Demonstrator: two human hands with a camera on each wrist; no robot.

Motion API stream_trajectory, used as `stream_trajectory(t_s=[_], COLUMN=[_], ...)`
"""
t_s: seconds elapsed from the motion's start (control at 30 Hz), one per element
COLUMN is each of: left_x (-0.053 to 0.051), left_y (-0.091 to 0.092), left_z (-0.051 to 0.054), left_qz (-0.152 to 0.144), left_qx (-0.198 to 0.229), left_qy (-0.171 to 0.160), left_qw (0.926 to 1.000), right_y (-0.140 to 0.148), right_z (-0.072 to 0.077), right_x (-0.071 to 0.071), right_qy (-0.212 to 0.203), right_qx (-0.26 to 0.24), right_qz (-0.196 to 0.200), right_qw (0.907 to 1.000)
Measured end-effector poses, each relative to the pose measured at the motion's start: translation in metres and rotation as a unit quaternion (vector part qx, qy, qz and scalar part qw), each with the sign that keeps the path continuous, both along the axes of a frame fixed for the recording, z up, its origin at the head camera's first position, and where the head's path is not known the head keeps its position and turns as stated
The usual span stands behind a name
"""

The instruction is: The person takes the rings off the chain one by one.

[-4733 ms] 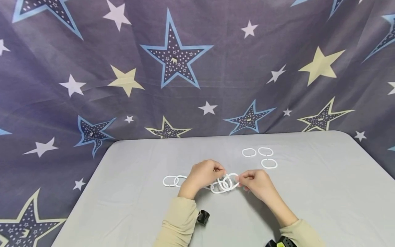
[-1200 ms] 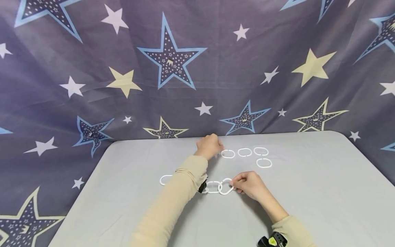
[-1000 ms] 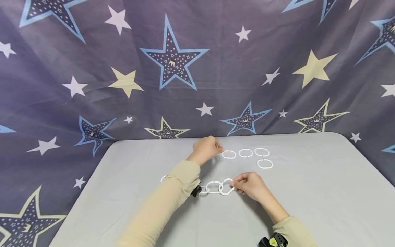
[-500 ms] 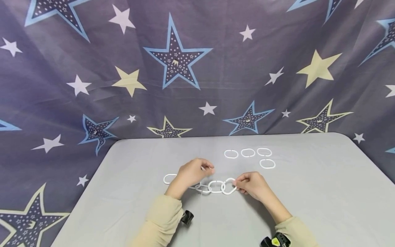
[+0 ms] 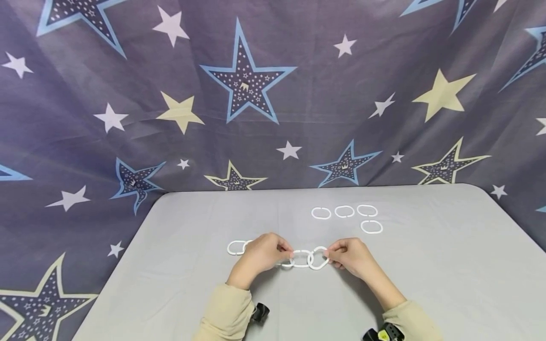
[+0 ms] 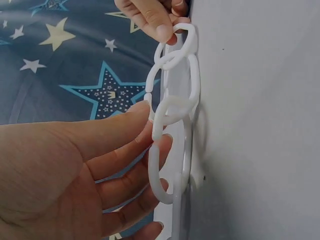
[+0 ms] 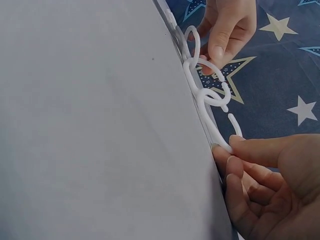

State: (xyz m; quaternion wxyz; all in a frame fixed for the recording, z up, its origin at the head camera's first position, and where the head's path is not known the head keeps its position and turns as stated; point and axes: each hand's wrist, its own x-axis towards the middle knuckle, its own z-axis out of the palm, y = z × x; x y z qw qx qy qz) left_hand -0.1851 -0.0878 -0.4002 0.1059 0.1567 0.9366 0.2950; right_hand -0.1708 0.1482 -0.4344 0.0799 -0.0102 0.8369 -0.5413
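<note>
A chain of white plastic links stretches between my two hands, its left part hidden behind the left hand. My right hand pinches the end link at the chain's right end; that link has a small gap in its side. With thumb and index finger my left hand pinches the chain near where the second link meets the following one. Beyond the left hand, the chain's far link lies on the table. The left wrist view shows the right hand at the top.
Several loose white links lie at the back of the grey table: three in a row, including the leftmost link, and one link nearer. A star-patterned cloth hangs behind the table's far edge.
A loose link has joined the back row since the earliest frame. My left hand has come back from beside it to pinch the chain. The right hand has kept its hold on the end link.
</note>
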Motion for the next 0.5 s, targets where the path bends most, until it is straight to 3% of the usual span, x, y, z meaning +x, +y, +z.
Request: stream_trajectory(t_s=[0.17,0.5], left_x=[0.0004,-0.0008], left_y=[-0.0007,0.0003], left_z=[-0.0022,-0.0018], left_qz=[-0.006,-0.02], left_qx=[-0.002,-0.011], left_qy=[0.012,0.036], left_qw=[0.9999,0.9991], right_y=[0.0002,0.0009], right_z=[-0.0012,0.0051], right_x=[-0.0002,-0.0016], right_qy=[0.01,0.088], right_qx=[0.008,0.064], right_qz=[-0.004,0.012], right_qw=[0.9999,0.9939])
